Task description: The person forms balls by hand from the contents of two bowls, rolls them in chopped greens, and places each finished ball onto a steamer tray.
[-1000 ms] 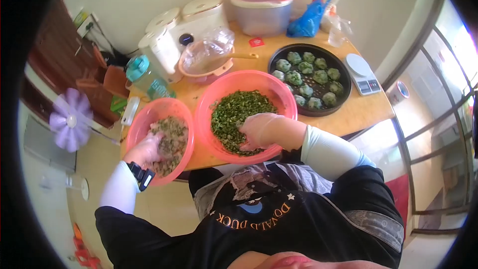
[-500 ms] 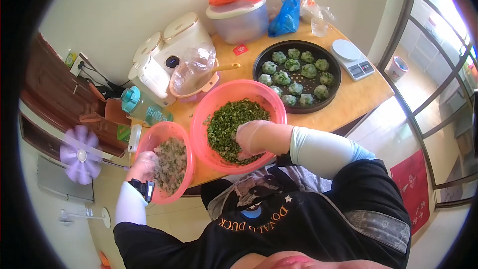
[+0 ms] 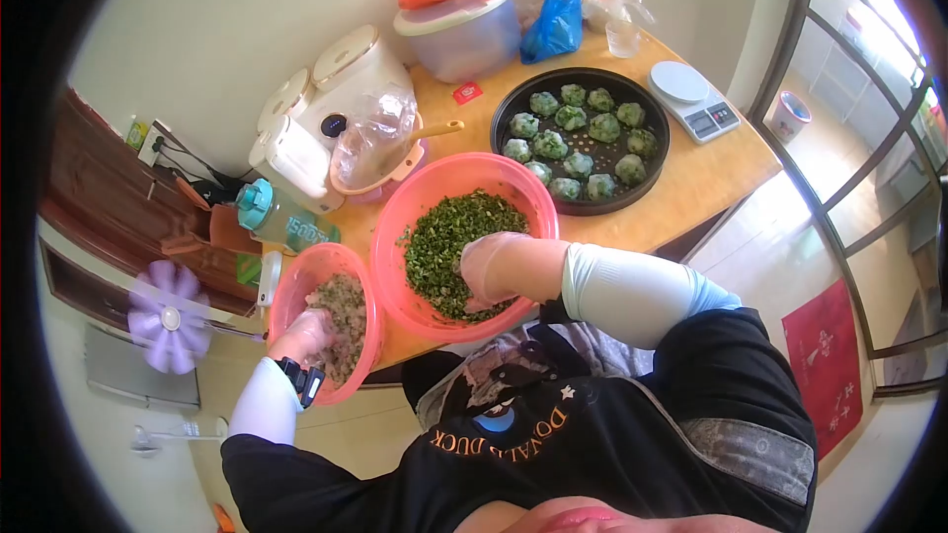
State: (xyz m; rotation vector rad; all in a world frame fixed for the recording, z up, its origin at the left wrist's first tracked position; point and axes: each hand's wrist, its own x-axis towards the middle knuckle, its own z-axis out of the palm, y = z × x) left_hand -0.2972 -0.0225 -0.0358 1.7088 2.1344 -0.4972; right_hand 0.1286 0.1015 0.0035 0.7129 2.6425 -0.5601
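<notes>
My left hand [image 3: 308, 332], in a clear plastic glove, reaches into the smaller pink bowl [image 3: 286, 296]. Its fingertips sink into a pale minced mixture [image 3: 343, 311] flecked with green, so their grip is hidden. In the larger pink bowl [image 3: 390, 237] lie finely chopped greens [image 3: 449, 247]. There my right hand [image 3: 486, 271], gloved as well, rests with curled fingers against the greens; whatever lies under them is out of sight. Several green-coated balls [image 3: 571, 117] sit on a round black perforated tray [image 3: 617, 153] behind the large bowl.
Right of the tray stands a white kitchen scale [image 3: 694, 104]. A peach-coloured container [image 3: 380, 173] with a plastic bag and spoon, a water bottle [image 3: 286, 215] and a white appliance [image 3: 341, 79] line the left. Behind are a lidded tub [image 3: 459, 39] and a blue bag [image 3: 558, 25].
My left hand has moved rightward and deeper into the minced mixture. My right hand stays in the greens with little change. The whole view has shifted slightly.
</notes>
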